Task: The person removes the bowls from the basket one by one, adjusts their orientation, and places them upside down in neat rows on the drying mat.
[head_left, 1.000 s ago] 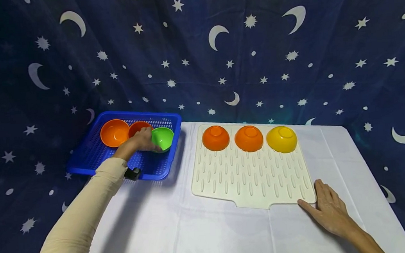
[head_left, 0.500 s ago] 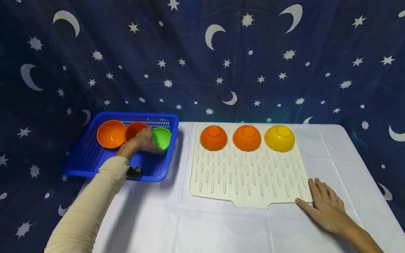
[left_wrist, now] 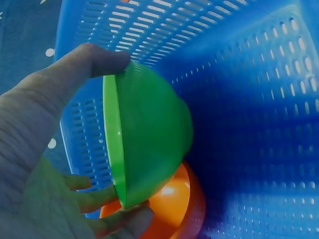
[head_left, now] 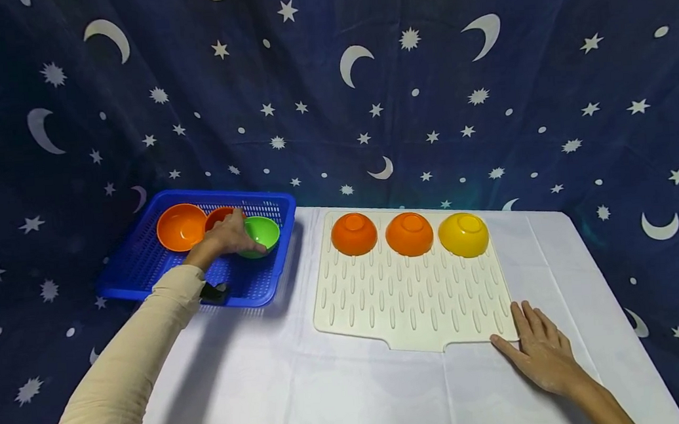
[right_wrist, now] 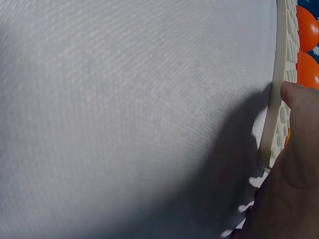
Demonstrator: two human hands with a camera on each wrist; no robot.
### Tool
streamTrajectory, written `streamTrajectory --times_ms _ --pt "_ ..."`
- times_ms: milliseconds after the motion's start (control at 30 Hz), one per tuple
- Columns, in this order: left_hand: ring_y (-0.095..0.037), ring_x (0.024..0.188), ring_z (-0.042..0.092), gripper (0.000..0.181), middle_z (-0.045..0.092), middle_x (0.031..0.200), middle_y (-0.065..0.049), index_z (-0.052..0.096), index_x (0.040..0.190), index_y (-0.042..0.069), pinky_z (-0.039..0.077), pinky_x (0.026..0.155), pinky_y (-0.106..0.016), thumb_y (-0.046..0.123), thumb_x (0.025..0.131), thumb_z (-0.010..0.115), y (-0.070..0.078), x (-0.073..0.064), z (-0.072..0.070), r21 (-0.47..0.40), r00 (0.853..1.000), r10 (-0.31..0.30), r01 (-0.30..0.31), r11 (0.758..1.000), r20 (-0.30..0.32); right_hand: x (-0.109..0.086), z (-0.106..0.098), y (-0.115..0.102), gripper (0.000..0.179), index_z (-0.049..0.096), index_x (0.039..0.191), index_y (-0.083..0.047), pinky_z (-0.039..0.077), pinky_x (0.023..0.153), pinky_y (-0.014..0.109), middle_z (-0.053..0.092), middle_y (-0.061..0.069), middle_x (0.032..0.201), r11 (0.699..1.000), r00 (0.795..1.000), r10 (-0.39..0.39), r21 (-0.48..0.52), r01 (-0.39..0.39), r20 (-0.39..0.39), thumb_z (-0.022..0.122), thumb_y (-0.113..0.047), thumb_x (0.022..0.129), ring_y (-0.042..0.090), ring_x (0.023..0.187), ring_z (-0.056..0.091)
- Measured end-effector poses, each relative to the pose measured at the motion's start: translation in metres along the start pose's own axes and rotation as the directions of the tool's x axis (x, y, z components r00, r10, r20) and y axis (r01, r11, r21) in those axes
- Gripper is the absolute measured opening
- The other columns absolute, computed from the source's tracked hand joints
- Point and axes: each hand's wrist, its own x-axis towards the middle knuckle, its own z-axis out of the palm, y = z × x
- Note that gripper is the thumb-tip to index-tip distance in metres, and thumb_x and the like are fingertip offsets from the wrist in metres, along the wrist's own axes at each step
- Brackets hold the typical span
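My left hand (head_left: pixel 229 235) reaches into a blue plastic basket (head_left: pixel 291 238) and grips a green bowl (head_left: pixel 265 229) by its rim. In the left wrist view, the thumb lies on one side of the green bowl (left_wrist: pixel 149 134) and the fingers on the opposite side, with the bowl tipped on its side. An orange bowl (left_wrist: pixel 172 204) sits close behind those fingers. Another orange bowl (head_left: pixel 181 227) stands at the basket's left. My right hand (head_left: pixel 541 352) rests with straight fingers at the near right corner of a cream drying mat (head_left: pixel 411 305); its thumb touches the mat's edge.
Along the mat's far edge, two orange bowls (head_left: pixel 354 234) and a yellow bowl (head_left: pixel 463 236) lie upside down in a row. A white cloth (head_left: pixel 352 395) covers the table. Behind it hangs a dark blue curtain (head_left: pixel 306 76) with moons and stars.
The head view has shifted slightly, so everything sits a little further left in it. My left hand stays at the green bowl in the basket, and my right hand stays at the mat's corner.
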Motion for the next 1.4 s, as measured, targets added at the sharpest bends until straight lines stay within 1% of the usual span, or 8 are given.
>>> streamTrajectory --times_ms 133,267,367,567,733,967,1200,1400 --pt "-0.049 0.107 0.052 0.096 0.048 0.121 -0.03 0.03 0.138 -0.005 0.046 0.096 -0.058 0.042 0.078 0.086 -0.003 -0.002 0.0 -0.039 0.999 0.001 -0.002 0.999 -0.033 -0.001 0.002 0.001 0.099 0.0 0.158 0.007 0.002 0.101 0.08 0.001 0.039 0.159 1.0 1.0 0.0 -0.001 0.0 -0.01 0.045 -0.06 0.102 0.062 0.14 -0.001" --pt "-0.051 0.11 0.049 0.104 0.048 0.123 -0.032 0.026 0.145 -0.005 0.045 0.095 -0.061 0.043 0.075 0.087 -0.005 -0.005 0.0 -0.047 0.995 -0.005 0.0 0.999 -0.099 -0.001 0.002 0.001 0.099 0.0 0.158 0.007 0.002 0.101 0.079 0.0 0.039 0.159 1.0 1.0 0.002 0.002 -0.002 -0.011 0.045 -0.06 0.102 0.062 0.141 -0.001" --pt "-0.051 0.111 0.049 0.111 0.048 0.125 -0.033 0.023 0.148 -0.007 0.046 0.093 -0.06 0.045 0.074 0.087 -0.005 -0.006 -0.001 -0.065 0.987 0.0 -0.01 0.998 -0.162 -0.002 0.002 0.0 0.099 0.0 0.158 0.008 0.001 0.101 0.079 0.0 0.039 0.158 1.0 1.0 0.006 0.009 -0.006 -0.009 0.045 -0.06 0.102 0.062 0.141 -0.003" --pt "-0.05 0.116 0.048 0.121 0.043 0.137 -0.035 0.012 0.156 -0.006 0.046 0.096 -0.061 0.051 0.077 0.083 -0.003 -0.011 -0.002 -0.187 0.966 -0.041 -0.008 0.982 -0.256 -0.004 0.001 -0.003 0.098 0.003 0.157 0.01 0.0 0.102 0.08 0.001 0.041 0.157 0.999 1.0 0.014 0.03 -0.013 -0.009 0.046 -0.058 0.102 0.063 0.14 -0.002" --pt "-0.05 0.116 0.049 0.118 0.043 0.137 -0.035 0.015 0.155 -0.005 0.047 0.097 -0.062 0.051 0.076 0.083 -0.001 -0.021 -0.001 -0.26 0.941 -0.073 -0.017 0.966 -0.331 -0.003 0.0 -0.004 0.099 0.004 0.157 0.011 0.0 0.102 0.08 0.002 0.042 0.156 0.999 1.0 0.017 0.03 -0.017 -0.006 0.048 -0.058 0.101 0.064 0.139 -0.001" --pt "-0.05 0.118 0.046 0.112 0.035 0.141 -0.033 0.017 0.154 -0.002 0.044 0.099 -0.062 0.039 0.076 0.086 0.001 -0.034 0.004 -0.342 0.906 -0.088 -0.064 0.938 -0.413 0.0 -0.002 -0.006 0.098 0.005 0.157 0.01 0.001 0.103 0.079 0.002 0.041 0.157 1.0 1.0 0.004 0.029 -0.004 -0.019 0.048 -0.058 0.101 0.062 0.14 -0.001" --pt "-0.047 0.124 0.044 0.112 0.035 0.145 -0.031 0.017 0.155 0.0 0.042 0.104 -0.059 0.033 0.075 0.088 0.006 -0.048 0.007 -0.451 0.877 -0.107 -0.134 0.883 -0.469 -0.001 -0.002 -0.007 0.098 0.006 0.157 0.011 0.001 0.102 0.08 0.003 0.041 0.156 1.0 1.0 0.004 0.031 -0.003 -0.025 0.049 -0.058 0.101 0.063 0.14 -0.001" --pt "-0.045 0.123 0.049 0.115 0.043 0.144 -0.027 0.022 0.154 0.0 0.046 0.1 -0.058 0.036 0.07 0.092 0.012 -0.057 0.019 -0.392 0.843 -0.036 -0.211 0.896 -0.537 0.001 -0.001 -0.008 0.097 0.006 0.157 0.011 0.003 0.101 0.08 0.004 0.042 0.156 1.0 0.999 0.003 0.014 -0.002 -0.034 0.047 -0.058 0.102 0.064 0.139 0.001"
